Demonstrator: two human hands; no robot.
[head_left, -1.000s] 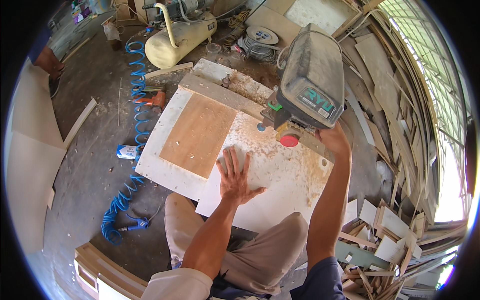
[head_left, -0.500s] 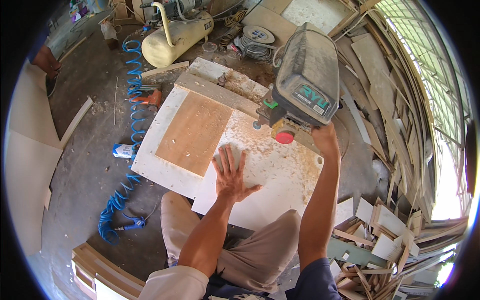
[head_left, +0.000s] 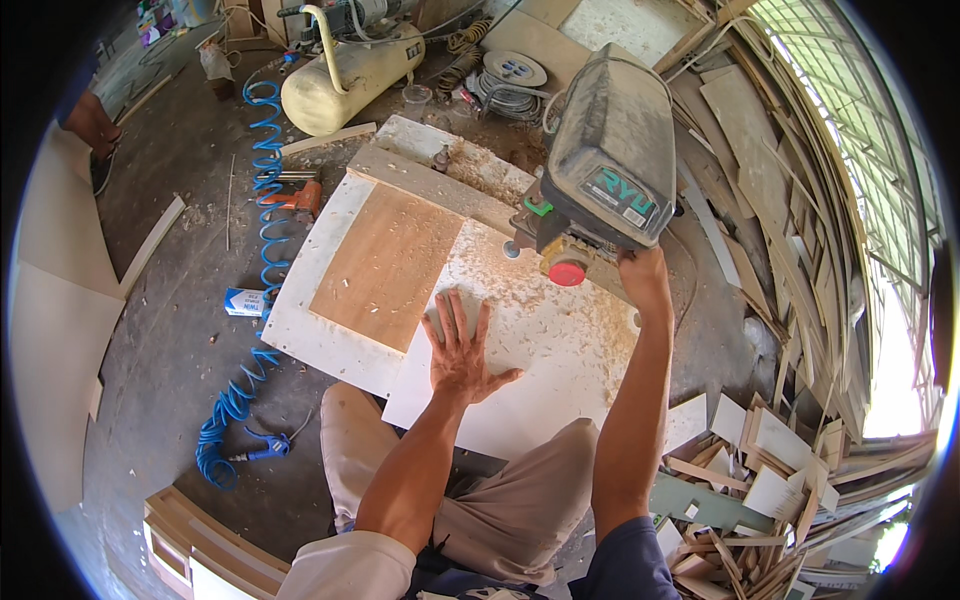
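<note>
My left hand (head_left: 461,352) lies flat, fingers spread, on a white board (head_left: 505,378) strewn with wood shavings. Above the board's far part rises a bench drill press (head_left: 612,140) with a dusty dark head and a red round button (head_left: 567,273). Its grey round cutter (head_left: 511,250) is down at the far left edge of the board. My right hand (head_left: 643,272) is closed at the right of the head on the drill press handle, which is mostly hidden. A round hole (head_left: 637,320) shows near the board's right edge. Left of it is a brown plywood panel (head_left: 385,262).
A blue coiled air hose (head_left: 270,170) runs along the left floor to a blue air gun (head_left: 268,446). A cream compressor tank (head_left: 350,85), an orange tool (head_left: 305,198) and a cable reel (head_left: 512,72) lie beyond. Wood offcuts (head_left: 770,455) are heaped at the right.
My right hand has shifted slightly left and down. The cutter looks a little lower against the board. My left hand and the board stay in place.
</note>
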